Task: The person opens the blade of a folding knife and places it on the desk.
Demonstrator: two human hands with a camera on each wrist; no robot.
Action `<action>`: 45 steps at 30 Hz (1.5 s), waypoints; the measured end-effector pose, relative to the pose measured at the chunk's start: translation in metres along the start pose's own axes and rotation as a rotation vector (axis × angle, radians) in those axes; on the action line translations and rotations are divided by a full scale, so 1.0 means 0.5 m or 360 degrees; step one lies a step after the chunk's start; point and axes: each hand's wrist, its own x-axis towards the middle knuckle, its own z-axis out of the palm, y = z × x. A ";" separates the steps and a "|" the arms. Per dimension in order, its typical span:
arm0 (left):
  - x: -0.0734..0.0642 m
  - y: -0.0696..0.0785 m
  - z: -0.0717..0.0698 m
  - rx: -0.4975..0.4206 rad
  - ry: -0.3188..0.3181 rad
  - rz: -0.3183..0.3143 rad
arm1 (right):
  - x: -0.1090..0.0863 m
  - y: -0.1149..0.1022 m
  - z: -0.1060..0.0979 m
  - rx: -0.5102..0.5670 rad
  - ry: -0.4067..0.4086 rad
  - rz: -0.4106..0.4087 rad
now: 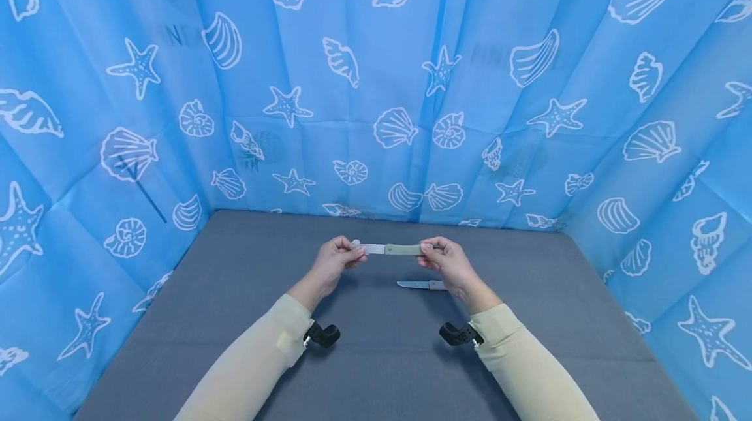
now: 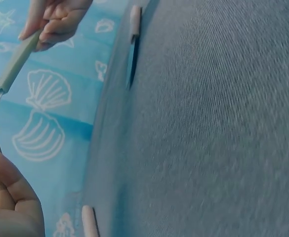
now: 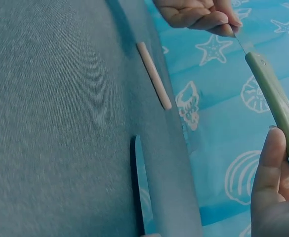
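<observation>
Held level above the table is a knife [image 1: 402, 250] with a pale green handle and a short bright blade. My right hand [image 1: 451, 269] grips the handle's far end between thumb and fingers. At the other end, my left hand [image 1: 333, 267] pinches the blade near its tip, which the fingers partly hide. Below the right hand lies a second knife [image 1: 414, 284] with a pink handle and a bluish blade, its tip towards the left. A pale pink stick-like piece [image 3: 154, 74] lies on the table near the left hand in the right wrist view; its kind cannot be told.
Grey cloth covers the table [image 1: 388, 356]. Blue curtains [image 1: 364, 101] with white shell and starfish prints stand behind it and on both sides. A black wrist camera mount [image 1: 323, 335] sits at the left cuff, another mount [image 1: 460, 334] at the right.
</observation>
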 end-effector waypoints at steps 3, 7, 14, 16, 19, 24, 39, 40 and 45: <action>-0.001 -0.003 0.003 -0.0062 0.0017 -0.0039 | 0.000 0.005 0.000 0.0021 0.0011 0.0028; -0.005 -0.005 0.004 -0.0066 0.0045 -0.0095 | -0.003 0.005 -0.005 -0.0013 -0.0019 0.0051; -0.003 -0.016 0.004 -0.0087 0.0101 -0.0180 | 0.003 0.002 -0.021 -0.0421 -0.0025 0.0004; -0.003 -0.016 0.004 -0.0076 0.0114 -0.0192 | 0.004 0.003 -0.026 -0.0534 -0.0040 -0.0025; -0.004 -0.017 0.004 0.0002 0.0119 -0.0194 | 0.004 0.002 -0.032 -0.0585 -0.0078 -0.0034; -0.005 -0.017 0.002 0.0157 0.0114 -0.0203 | 0.007 -0.003 -0.042 -0.0580 -0.0152 -0.0014; 0.008 -0.023 -0.008 0.0729 0.0071 -0.0228 | 0.025 0.006 -0.065 -0.0705 -0.0304 0.0089; 0.009 -0.023 -0.009 0.0744 0.0061 -0.0224 | 0.026 0.007 -0.067 -0.0700 -0.0306 0.0101; 0.015 -0.024 -0.011 0.0788 0.0046 -0.0212 | 0.035 0.010 -0.070 -0.0696 -0.0335 0.0142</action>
